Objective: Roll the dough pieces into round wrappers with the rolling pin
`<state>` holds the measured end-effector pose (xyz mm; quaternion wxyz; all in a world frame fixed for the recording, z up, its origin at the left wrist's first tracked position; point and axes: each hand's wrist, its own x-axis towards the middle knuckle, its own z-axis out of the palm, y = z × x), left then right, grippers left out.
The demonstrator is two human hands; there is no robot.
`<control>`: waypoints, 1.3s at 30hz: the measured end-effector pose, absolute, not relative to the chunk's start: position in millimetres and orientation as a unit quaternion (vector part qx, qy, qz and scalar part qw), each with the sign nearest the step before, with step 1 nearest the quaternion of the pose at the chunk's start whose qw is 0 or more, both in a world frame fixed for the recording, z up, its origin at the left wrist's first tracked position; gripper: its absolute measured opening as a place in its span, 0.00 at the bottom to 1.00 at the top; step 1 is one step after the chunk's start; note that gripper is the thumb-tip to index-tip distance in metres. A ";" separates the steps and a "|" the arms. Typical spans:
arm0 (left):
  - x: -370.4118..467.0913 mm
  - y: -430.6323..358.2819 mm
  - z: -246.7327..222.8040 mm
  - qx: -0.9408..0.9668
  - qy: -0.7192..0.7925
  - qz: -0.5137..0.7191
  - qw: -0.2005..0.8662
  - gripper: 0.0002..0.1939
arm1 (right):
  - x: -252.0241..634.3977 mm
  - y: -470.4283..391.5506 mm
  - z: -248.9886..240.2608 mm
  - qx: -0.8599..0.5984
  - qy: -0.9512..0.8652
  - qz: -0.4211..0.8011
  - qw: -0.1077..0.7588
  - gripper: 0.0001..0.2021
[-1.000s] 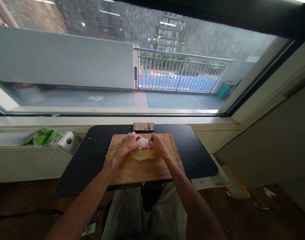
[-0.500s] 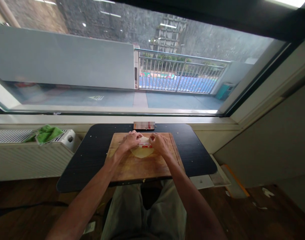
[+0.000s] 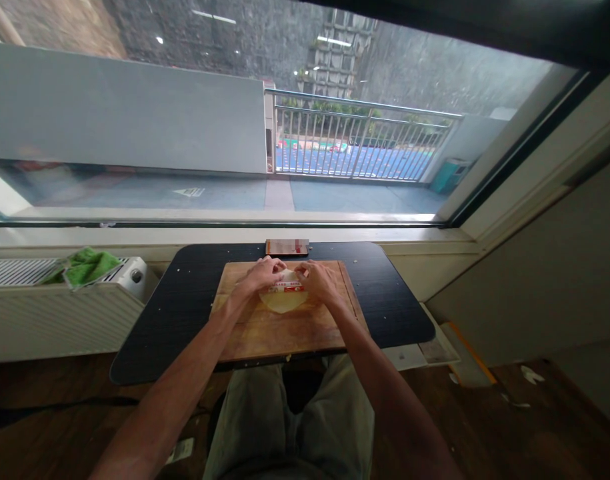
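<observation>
A pale yellow, round, flat sheet that looks like dough (image 3: 283, 303) lies on a wooden cutting board (image 3: 279, 337). Across its upper part runs a red-and-white printed band (image 3: 291, 287), perhaps on a wrapper; I cannot tell whether it is a separate piece. My left hand (image 3: 265, 272) is closed at the far left edge of the sheet, fingers bent in a pinch. Opposite it, my right hand (image 3: 315, 279) pinches the far right edge. The fingertips are close together, with a whitish part of the sheet between them. The fingers partly hide what they grip.
Under the board is a black table (image 3: 399, 300) with scattered crumbs. A phone-like flat object (image 3: 287, 247) stands at its back edge, against the window sill (image 3: 209, 236). To the left, a green cloth (image 3: 91, 268) lies on a white radiator (image 3: 59, 320).
Both hands stay pinched at the far edge of the sheet, with the fingers slightly shifted. The printed band shows a little more widely. The camera view has shifted slightly.
</observation>
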<state>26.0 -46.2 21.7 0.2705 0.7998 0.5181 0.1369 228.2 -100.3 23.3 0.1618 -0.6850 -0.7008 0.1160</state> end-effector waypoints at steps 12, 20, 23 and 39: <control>36.1 -33.8 1.7 0.804 0.529 0.145 0.228 0.14 | 221.3 -85.7 27.5 -0.671 -0.716 0.133 0.142 0.12; 39.1 -34.9 -3.0 0.791 0.556 0.145 0.210 0.14 | 222.8 -89.3 23.3 -0.663 -0.723 0.110 0.157 0.12; 40.7 -36.9 -3.9 0.786 0.563 0.151 0.205 0.12 | 223.7 -90.9 24.1 -0.660 -0.727 0.110 0.150 0.14; 38.6 -42.0 1.0 0.768 0.558 0.213 0.233 0.13 | 227.5 -89.4 19.2 -0.638 -0.731 0.133 0.201 0.14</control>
